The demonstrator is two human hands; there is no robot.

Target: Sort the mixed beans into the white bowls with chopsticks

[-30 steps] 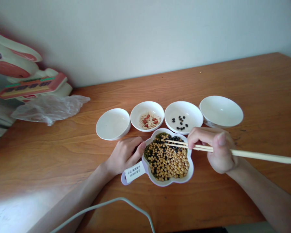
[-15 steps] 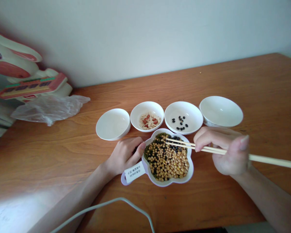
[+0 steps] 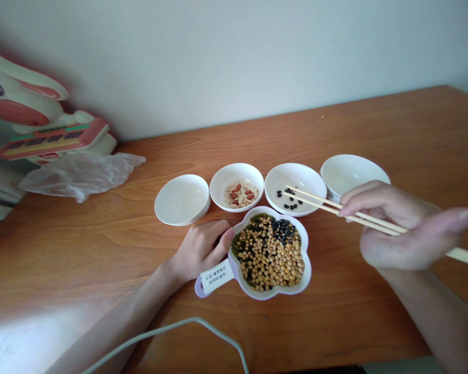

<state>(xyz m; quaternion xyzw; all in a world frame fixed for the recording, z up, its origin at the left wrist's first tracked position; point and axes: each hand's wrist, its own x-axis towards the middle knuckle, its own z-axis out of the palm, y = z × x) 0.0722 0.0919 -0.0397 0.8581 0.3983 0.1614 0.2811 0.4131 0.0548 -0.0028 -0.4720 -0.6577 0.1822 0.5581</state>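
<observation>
My right hand (image 3: 398, 226) grips a pair of wooden chopsticks (image 3: 368, 222). Their tips are over a white bowl (image 3: 271, 195) with several black beans (image 3: 292, 206) in it. Whether a bean is between the tips I cannot tell. With fingers closed on its rim, my left hand (image 3: 205, 246) holds a flower-shaped lilac-and-white dish (image 3: 306, 270). Yellow soybeans (image 3: 284, 265), black beans and small green beans are mixed in this dish. A paper label (image 3: 217, 277) covers part of its short handle.
Left of the black-bean bowl stands a bowl (image 3: 214, 189) of peanuts and pale flat seeds. White bowls stand at the row's left end (image 3: 181, 200) and right end (image 3: 351, 174). A clear plastic bag (image 3: 81, 174) and a toy keyboard (image 3: 54, 140) are at far left. A pale cable (image 3: 171, 326) crosses the front.
The chopsticks have moved up from the flower-shaped dish to over the black-bean bowl, my right hand shifting right with them. My left hand stays on the dish.
</observation>
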